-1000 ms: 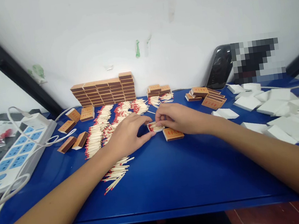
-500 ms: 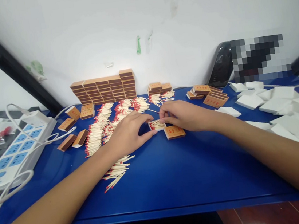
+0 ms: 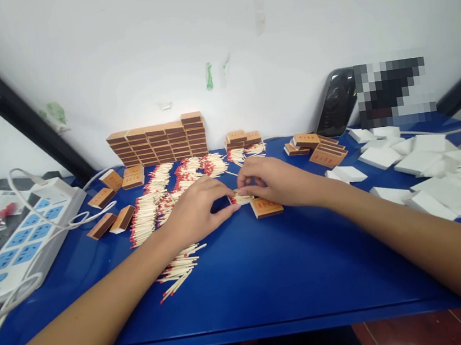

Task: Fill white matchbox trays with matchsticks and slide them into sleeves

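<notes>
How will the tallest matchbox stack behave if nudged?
The matchbox stack would probably shed boxes rather than slide whole: no binding shows. Its taller right column looks likeliest to topple, though the wall behind may brace it.

Red-tipped pale matches [image 3: 145, 215] on a plain blue tabletop [image 3: 244, 272].

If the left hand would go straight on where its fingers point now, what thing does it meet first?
Most likely the small tray of matches, right at the left hand's fingers; contact is unclear. Just beyond are the right hand's fingers.
</notes>
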`<state>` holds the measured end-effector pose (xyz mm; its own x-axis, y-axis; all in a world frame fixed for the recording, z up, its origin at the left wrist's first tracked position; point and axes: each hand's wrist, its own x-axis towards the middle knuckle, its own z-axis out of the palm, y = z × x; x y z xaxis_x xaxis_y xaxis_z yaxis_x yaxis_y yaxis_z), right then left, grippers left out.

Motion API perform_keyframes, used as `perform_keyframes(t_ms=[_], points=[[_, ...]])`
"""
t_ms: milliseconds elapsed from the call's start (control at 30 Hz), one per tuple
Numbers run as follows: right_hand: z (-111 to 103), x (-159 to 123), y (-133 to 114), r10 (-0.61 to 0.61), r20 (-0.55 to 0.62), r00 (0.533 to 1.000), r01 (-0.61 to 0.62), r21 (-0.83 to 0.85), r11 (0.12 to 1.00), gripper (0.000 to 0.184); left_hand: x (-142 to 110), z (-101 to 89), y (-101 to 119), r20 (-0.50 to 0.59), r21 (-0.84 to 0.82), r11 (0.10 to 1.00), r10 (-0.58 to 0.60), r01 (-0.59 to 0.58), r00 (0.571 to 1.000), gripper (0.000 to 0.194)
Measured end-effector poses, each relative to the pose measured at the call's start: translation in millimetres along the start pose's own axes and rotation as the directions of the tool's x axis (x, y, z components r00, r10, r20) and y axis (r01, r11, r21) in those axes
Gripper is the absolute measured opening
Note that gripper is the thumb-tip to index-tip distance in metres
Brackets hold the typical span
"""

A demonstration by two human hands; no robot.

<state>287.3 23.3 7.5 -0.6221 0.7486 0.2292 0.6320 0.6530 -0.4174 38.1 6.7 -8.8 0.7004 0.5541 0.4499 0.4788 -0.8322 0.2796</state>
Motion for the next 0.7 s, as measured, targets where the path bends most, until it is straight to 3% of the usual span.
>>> perform_keyframes(t_ms=[233,333,400,500,567,633,700], points=[[-0.9,-0.7,-2.1,0.030,0.042,0.999,-0.027,-0.060,0.998,0.021,1.3,0.0,2.4,0.016,0.032,0.997,-0.064,0.063,0.998,0.018],[-18.2,-3.9,-6.7,0.045,0.026,0.999,-0.044,-0.032,0.998,0.024,0.7,0.1,1.4,0.025,0.041,0.995,-0.089,0.088,0.996,0.024],[-34.4,-9.4,-10.9,0.095,0.117,0.989,-0.094,-0.016,0.995,0.036,-0.2,0.1,0.5,0.028,0.064,0.993,-0.106,0.104,0.994,0.030],[-53.6,-19.5,-16.9,0.223,0.380,0.898,-0.218,-0.055,0.974,0.064,-1.8,0.1,0.1,0.028,0.098,0.988,-0.123,0.120,0.992,0.038],[-57.4,-23.6,-19.4,0.275,0.480,0.833,-0.260,-0.098,0.961,0.075,-2.4,0.2,0.8,0.028,0.118,0.985,-0.129,0.125,0.991,0.041],[-55.1,-23.8,-19.6,0.275,0.499,0.822,-0.255,-0.110,0.961,0.066,-2.3,0.4,1.8,0.028,0.128,0.984,-0.128,0.124,0.991,0.040],[-50.6,-21.1,-17.1,0.255,0.465,0.848,-0.233,-0.104,0.967,0.050,-1.6,0.4,2.3,0.033,0.123,0.984,-0.131,0.126,0.991,0.034]])
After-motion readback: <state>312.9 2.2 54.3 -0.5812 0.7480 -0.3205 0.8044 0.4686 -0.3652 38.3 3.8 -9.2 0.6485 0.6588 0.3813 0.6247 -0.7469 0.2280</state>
